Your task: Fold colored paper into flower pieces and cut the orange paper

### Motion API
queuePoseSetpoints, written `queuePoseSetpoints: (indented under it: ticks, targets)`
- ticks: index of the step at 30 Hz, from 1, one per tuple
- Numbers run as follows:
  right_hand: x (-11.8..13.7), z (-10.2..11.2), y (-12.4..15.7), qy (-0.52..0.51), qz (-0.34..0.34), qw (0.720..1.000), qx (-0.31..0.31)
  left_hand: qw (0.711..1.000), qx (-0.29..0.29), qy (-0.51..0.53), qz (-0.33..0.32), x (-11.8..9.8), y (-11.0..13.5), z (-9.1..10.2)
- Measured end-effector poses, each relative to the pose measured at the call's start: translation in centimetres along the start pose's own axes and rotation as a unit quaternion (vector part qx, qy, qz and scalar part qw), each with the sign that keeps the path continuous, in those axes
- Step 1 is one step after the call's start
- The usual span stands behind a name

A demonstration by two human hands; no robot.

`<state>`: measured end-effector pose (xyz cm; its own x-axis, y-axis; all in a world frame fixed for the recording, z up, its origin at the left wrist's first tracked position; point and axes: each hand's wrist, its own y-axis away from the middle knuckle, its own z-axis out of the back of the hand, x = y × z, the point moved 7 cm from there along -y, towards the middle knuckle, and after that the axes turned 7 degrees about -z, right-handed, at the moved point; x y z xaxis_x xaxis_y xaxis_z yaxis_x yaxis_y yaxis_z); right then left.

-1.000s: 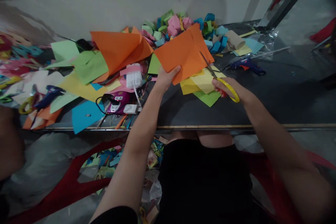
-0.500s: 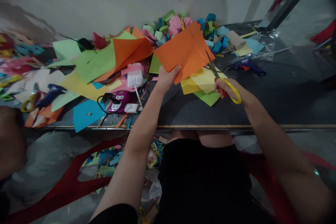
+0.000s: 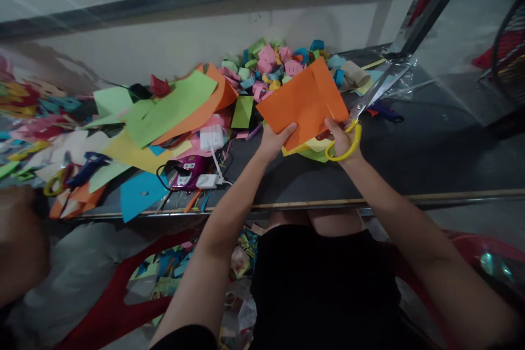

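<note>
My left hand [image 3: 275,141] pinches the lower left corner of a folded orange paper sheet [image 3: 305,99] held up over the dark table [image 3: 430,153]. My right hand [image 3: 342,141] grips the sheet's lower right edge with its thumb on the paper. The same hand keeps yellow-handled scissors [image 3: 356,123] looped on its fingers, blades pointing up and to the right, clear of the paper. Yellow and green sheets [image 3: 312,147] lie under the orange one.
Loose green, orange, yellow and blue sheets [image 3: 172,106] cover the table's left half. A heap of folded paper pieces [image 3: 279,60] sits at the back. A white charger [image 3: 212,136], a purple device [image 3: 188,165] and blue glue guns [image 3: 88,167] lie about. A person's blurred part [image 3: 18,246] shows at left.
The scissors have come out of the cut and swung up to the right. My right hand has moved in and taken hold of the orange sheet's edge. The view tilted down slightly.
</note>
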<state>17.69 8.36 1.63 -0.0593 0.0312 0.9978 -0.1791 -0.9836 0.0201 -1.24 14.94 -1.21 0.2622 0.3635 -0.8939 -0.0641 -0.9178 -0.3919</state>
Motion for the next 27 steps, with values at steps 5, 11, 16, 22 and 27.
queuePoseSetpoints:
  ticks: [5,11,16,22,27]
  targets:
    - [1.0,1.9,0.4,-0.01,0.03,0.997,-0.064,1.0,0.008,0.008,0.018,-0.8,-0.3,-0.2]
    - [1.5,2.3,0.4,0.026,0.026,0.997,-0.064,0.996,0.055,0.048,0.059,-2.8,-1.4,0.5]
    - [0.8,0.8,0.0,-0.046,0.01,0.994,-0.094,0.989,0.122,0.059,0.06,-2.9,0.3,-4.0]
    - [1.9,0.2,0.4,-0.033,0.012,0.995,-0.09,0.989,0.088,-0.113,0.028,-2.4,-0.6,-6.3]
    - [2.0,1.7,-0.5,0.071,0.029,0.992,-0.098,0.992,0.082,-0.075,0.062,-1.3,-0.9,-6.0]
